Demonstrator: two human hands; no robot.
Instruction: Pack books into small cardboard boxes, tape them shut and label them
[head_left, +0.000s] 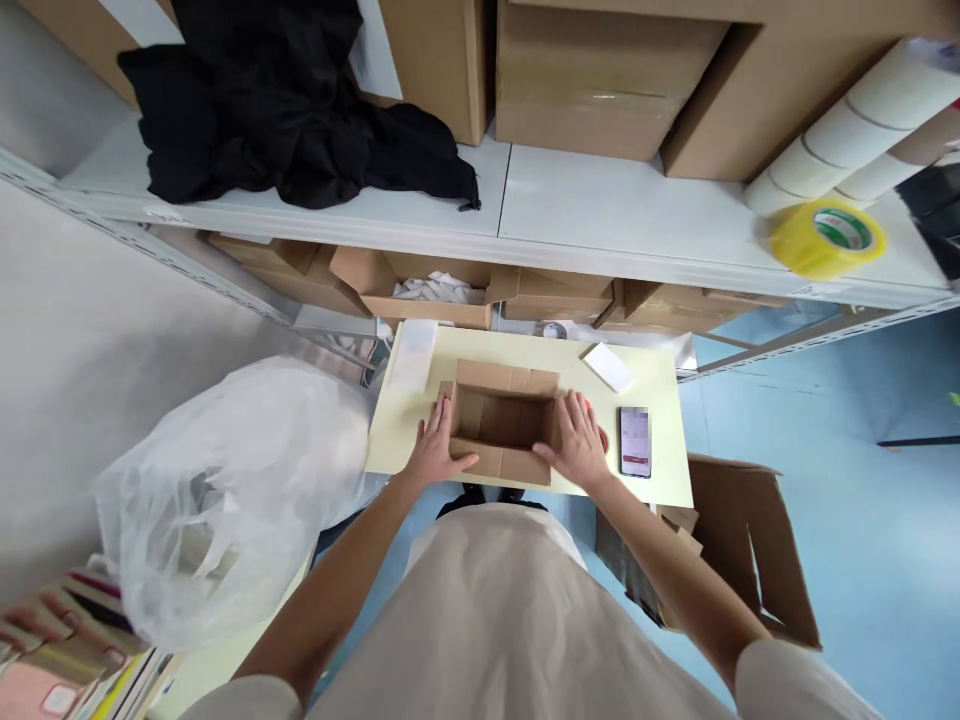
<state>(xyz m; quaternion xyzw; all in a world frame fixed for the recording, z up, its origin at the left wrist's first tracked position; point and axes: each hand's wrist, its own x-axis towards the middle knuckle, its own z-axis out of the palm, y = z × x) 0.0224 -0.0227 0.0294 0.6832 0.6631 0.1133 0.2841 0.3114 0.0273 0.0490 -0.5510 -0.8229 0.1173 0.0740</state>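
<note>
An open cardboard box (500,461) sits on the pale yellow table (660,382) in front of me, its inside in view and its near and far flaps folded outward. Against the box's left side rests my left hand (437,446), fingers stretched out and thumb over the near flap. On the opposite side my right hand (577,446) lies along the right wall, fingers extended and thumb at the near corner. Partly covered by that hand is a red tape roll (604,438). To its right lies a phone (635,441) with a lit screen.
A small white box (607,367) lies at the table's back right. Above runs a shelf (585,205) with black cloth (285,120), cartons and yellow tape (825,238). A big translucent plastic bag (240,480) stands left; an open carton (750,540) is on the floor right.
</note>
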